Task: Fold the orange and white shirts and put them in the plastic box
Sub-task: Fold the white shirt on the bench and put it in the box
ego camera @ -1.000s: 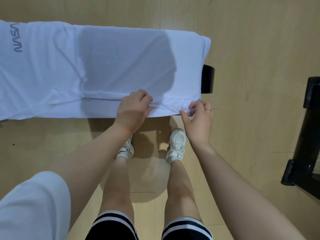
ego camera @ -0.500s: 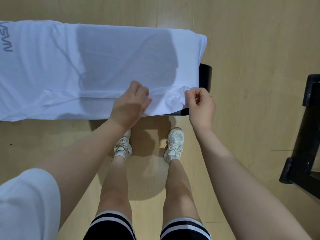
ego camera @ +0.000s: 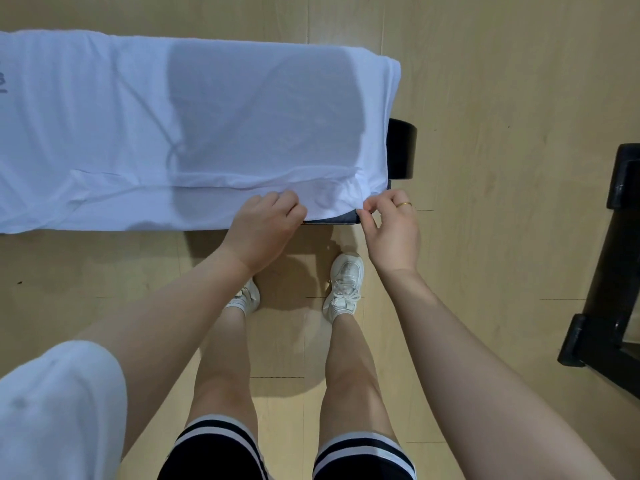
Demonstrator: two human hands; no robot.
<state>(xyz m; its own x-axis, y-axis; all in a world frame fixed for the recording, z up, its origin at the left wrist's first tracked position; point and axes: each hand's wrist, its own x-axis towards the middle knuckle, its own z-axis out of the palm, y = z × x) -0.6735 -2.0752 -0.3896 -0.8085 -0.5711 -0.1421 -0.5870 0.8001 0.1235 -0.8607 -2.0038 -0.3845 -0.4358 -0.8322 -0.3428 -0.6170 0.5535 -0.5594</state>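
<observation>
Head view shows the thin white cotton shirt [ego camera: 194,133] spread flat over a dark padded bench [ego camera: 401,150] from 9 to 1 o'clock, not yet folded, I judge. My left hand [ego camera: 266,230] grips its near hem and my right hand [ego camera: 391,226] pinches its corner at 1 o'clock. I see no orange shirt and no plastic box, so nearly all remains.

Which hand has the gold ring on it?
The right hand: a thin gold ring sits on one finger as it pinches the corner of the white cotton shirt. The left hand, gripping the hem, shows none.
</observation>
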